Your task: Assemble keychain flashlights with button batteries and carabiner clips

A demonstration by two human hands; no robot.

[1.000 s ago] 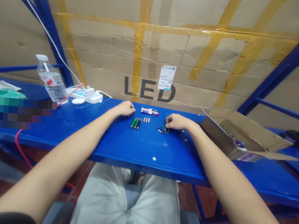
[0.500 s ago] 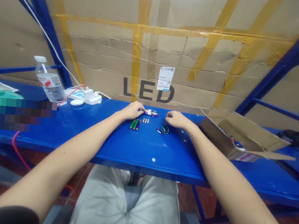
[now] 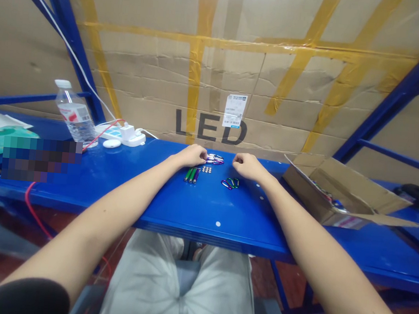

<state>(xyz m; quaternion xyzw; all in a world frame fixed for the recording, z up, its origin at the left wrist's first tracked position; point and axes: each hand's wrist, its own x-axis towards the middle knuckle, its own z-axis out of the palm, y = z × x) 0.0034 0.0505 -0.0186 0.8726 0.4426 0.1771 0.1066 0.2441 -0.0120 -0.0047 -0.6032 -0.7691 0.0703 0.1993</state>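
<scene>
Blue steel makes up the worktop (image 3: 176, 203), and from the head camera we see both our forearms stretched across it to a small group of parts near its far edge. Our left hand (image 3: 192, 155) lies knuckles up with the fingers curled, their tips against the left end of a bunch of purple torches (image 3: 215, 159). We cannot tell whether it grips one or only touches them. Our right hand (image 3: 246, 165) is loosely curled too, just beside the right end of the torches. Whether it holds anything we cannot tell.

Nearer to us than the torches lie a few round cells (image 3: 206, 169). Left of the cells, three tubes (image 3: 192, 174) lie side by side, two green and one purple. Coloured clips (image 3: 230, 183) lie just below the right hand, apart from it.

An open box (image 3: 338, 190) sits well to the right. Far left stand a bottle (image 3: 74, 116) and a white power strip (image 3: 123, 134). Taped cardboard (image 3: 146, 83) marked LED rises behind the worktop.
</scene>
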